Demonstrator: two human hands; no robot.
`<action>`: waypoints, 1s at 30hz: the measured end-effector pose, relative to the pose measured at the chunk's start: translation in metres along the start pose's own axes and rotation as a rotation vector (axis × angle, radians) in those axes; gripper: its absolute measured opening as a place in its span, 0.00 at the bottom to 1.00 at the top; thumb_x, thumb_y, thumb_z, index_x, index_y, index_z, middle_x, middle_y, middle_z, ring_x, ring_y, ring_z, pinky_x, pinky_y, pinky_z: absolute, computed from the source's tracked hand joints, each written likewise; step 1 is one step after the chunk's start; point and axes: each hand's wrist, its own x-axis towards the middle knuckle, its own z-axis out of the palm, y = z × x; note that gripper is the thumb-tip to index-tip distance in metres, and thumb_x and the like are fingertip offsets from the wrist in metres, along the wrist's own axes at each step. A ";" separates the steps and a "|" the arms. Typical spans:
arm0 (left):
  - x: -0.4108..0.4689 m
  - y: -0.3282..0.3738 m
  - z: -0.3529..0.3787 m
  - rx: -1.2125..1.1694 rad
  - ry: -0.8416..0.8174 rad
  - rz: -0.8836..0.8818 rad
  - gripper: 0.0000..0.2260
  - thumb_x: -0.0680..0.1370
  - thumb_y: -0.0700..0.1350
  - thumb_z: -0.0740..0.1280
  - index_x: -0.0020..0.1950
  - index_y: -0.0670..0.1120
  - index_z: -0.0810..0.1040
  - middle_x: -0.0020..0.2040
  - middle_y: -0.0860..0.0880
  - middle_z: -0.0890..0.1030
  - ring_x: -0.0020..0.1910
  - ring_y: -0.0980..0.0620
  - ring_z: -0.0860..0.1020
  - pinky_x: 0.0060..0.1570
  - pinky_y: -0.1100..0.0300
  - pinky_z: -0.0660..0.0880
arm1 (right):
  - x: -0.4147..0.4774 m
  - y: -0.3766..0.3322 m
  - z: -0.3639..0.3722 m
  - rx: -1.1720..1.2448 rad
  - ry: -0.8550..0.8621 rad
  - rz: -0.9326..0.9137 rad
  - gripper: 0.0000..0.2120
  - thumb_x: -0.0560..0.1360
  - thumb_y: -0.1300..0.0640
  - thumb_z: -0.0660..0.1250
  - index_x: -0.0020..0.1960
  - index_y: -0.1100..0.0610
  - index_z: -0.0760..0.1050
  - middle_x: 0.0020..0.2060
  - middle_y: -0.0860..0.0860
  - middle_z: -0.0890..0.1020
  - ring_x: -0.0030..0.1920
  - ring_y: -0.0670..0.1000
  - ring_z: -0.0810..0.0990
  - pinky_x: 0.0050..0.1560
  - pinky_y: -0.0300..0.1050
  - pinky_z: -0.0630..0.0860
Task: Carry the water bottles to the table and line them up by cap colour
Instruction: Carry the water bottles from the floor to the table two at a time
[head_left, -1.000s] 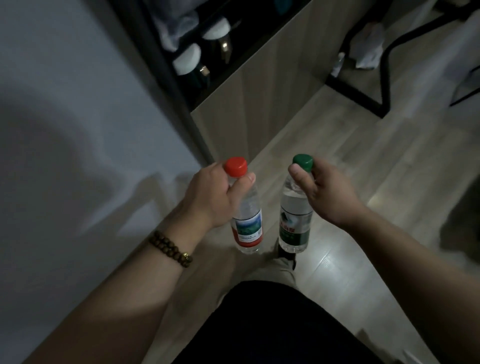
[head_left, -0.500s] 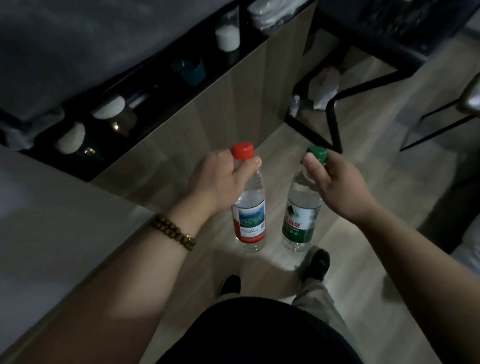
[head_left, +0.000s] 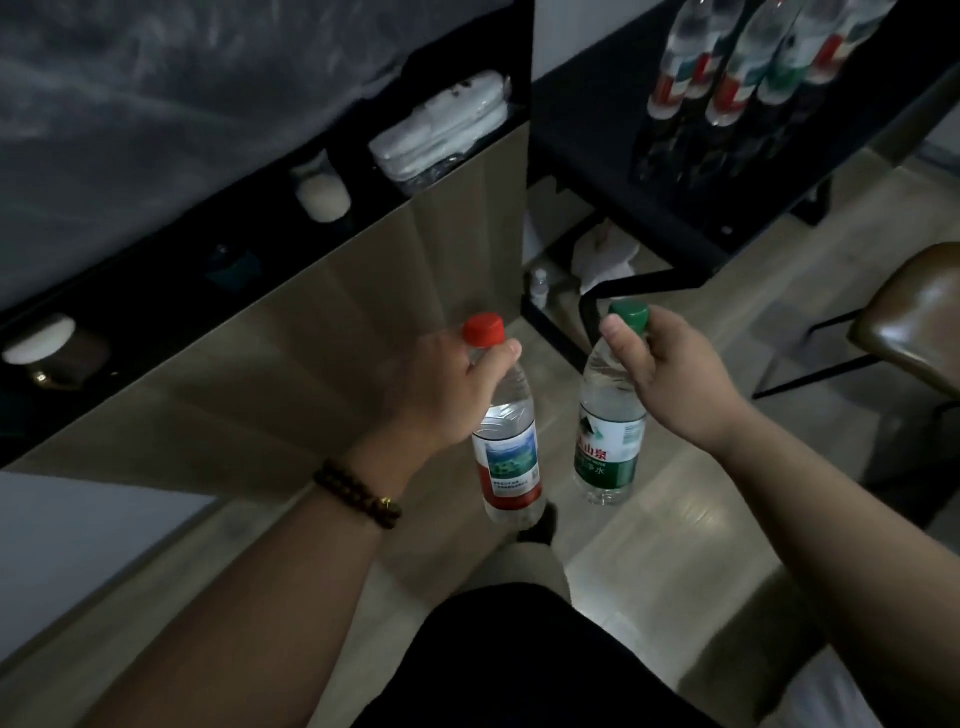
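Nearest, I log a beaded bracelet on the L wrist. L hand is curled round the neck of the red-cap bottle, thumb just under the cap. The bottle hangs in the air, slightly tilted. R hand pinches the green-cap bottle at neck and cap, thumb on the near side; it hangs approx. upright. The two bottles are side by side, not touching, over the wood-look floor. One dark shoe shows just below the red-cap bottle. Beyond, to the L: a wood-panel cabinet w/ a dark shelf holding white-lidded jars. To the R: a brown chair seat. Farthest, upper R: the dark counter carries a cluster of water bottles w/ red and green labels. Their caps are cut off by the frame edge, so I cannot tell cap colour.
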 end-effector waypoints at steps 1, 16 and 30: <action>0.016 0.010 0.013 0.001 -0.002 0.006 0.17 0.73 0.68 0.59 0.34 0.57 0.75 0.27 0.51 0.76 0.32 0.51 0.78 0.37 0.50 0.75 | 0.014 0.010 -0.014 0.001 -0.001 0.003 0.16 0.80 0.36 0.61 0.44 0.47 0.74 0.39 0.45 0.82 0.42 0.37 0.80 0.39 0.34 0.70; 0.273 0.168 0.183 -0.022 -0.040 0.077 0.17 0.76 0.66 0.59 0.39 0.55 0.73 0.32 0.58 0.78 0.30 0.56 0.77 0.28 0.58 0.67 | 0.241 0.135 -0.215 0.013 -0.113 0.008 0.18 0.81 0.37 0.61 0.45 0.51 0.75 0.35 0.46 0.81 0.35 0.42 0.80 0.32 0.35 0.76; 0.424 0.313 0.329 -0.024 0.152 -0.095 0.22 0.77 0.66 0.59 0.34 0.50 0.73 0.30 0.53 0.79 0.31 0.55 0.78 0.37 0.48 0.77 | 0.449 0.252 -0.403 0.015 -0.266 -0.181 0.14 0.81 0.40 0.63 0.45 0.48 0.75 0.36 0.37 0.80 0.37 0.37 0.79 0.34 0.27 0.71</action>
